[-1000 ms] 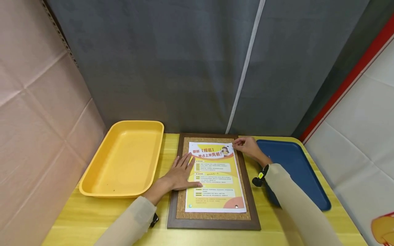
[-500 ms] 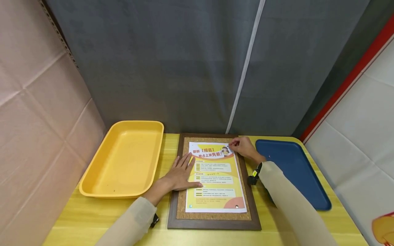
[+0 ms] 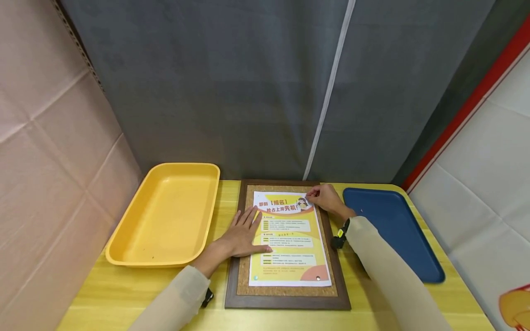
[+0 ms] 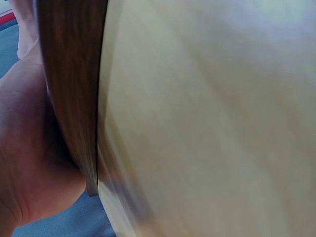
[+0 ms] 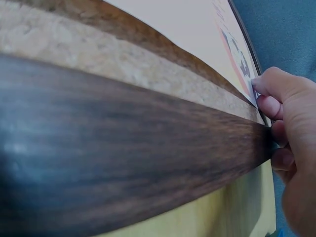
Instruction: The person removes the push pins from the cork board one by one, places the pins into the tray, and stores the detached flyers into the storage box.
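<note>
A yellow printed poster (image 3: 285, 230) lies on a cork board (image 3: 281, 291) with a dark brown wooden frame. My left hand (image 3: 244, 232) presses flat with spread fingers on the poster's left side; in the left wrist view its heel overlaps the frame's edge (image 4: 69, 89). At the top right corner, my right hand (image 3: 329, 197) has thumb and forefinger pinched together at the paper, its other fingers curled beside the frame. I cannot tell what small thing its fingertips cover. A greenish pin (image 3: 255, 277) and a silvery pin (image 3: 318, 278) sit at the poster's lower corners.
A deep yellow tray (image 3: 215, 202) stands left of the board. To the right lies a blue tray (image 3: 397, 225) with a tiny item (image 3: 361, 210) on it, partly behind my right forearm. A grey curtain (image 3: 232, 92) closes off the table's (image 3: 124, 294) back.
My right hand has moved slightly left, from just beyond the poster's top right corner onto it, then has stayed nearly still. The left hand and the board have stayed in place.
</note>
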`<action>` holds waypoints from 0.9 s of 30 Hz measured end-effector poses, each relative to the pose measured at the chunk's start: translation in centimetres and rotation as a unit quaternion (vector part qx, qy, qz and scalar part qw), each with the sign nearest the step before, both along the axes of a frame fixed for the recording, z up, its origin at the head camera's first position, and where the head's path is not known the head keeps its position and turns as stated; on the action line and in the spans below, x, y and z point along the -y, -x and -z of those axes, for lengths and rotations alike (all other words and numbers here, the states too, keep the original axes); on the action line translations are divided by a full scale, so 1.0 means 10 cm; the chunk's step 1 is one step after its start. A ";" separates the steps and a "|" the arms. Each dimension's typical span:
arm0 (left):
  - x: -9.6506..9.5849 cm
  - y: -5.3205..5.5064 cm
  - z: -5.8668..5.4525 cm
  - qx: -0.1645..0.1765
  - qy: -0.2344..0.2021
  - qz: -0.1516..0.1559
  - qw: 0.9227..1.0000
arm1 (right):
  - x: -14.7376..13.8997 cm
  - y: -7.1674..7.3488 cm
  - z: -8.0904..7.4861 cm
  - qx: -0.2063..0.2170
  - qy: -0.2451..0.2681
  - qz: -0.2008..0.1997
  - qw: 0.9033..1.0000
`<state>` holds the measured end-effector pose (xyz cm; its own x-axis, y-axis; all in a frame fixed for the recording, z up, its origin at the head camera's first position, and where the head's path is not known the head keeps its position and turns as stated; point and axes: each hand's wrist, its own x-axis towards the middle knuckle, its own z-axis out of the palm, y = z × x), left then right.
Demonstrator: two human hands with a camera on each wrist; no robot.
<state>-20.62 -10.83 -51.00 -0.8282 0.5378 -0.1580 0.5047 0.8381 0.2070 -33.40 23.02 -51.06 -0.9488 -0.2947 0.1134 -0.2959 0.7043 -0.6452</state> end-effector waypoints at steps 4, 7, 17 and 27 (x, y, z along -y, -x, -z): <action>-0.01 0.01 0.00 -0.004 0.001 -0.002 1.000 | 0.00 0.02 -0.01 -0.006 -0.007 -0.003 1.000; -0.01 0.02 0.01 -0.004 0.006 -0.004 1.000 | 0.00 0.02 -0.02 -0.011 -0.006 -0.009 1.000; 0.00 0.04 0.04 0.000 -0.002 0.002 1.000 | -0.04 0.06 0.00 -0.004 -0.003 -0.015 1.000; 0.02 0.08 0.16 -0.007 -0.012 0.006 1.000 | -0.02 0.06 0.00 0.040 0.016 0.015 0.999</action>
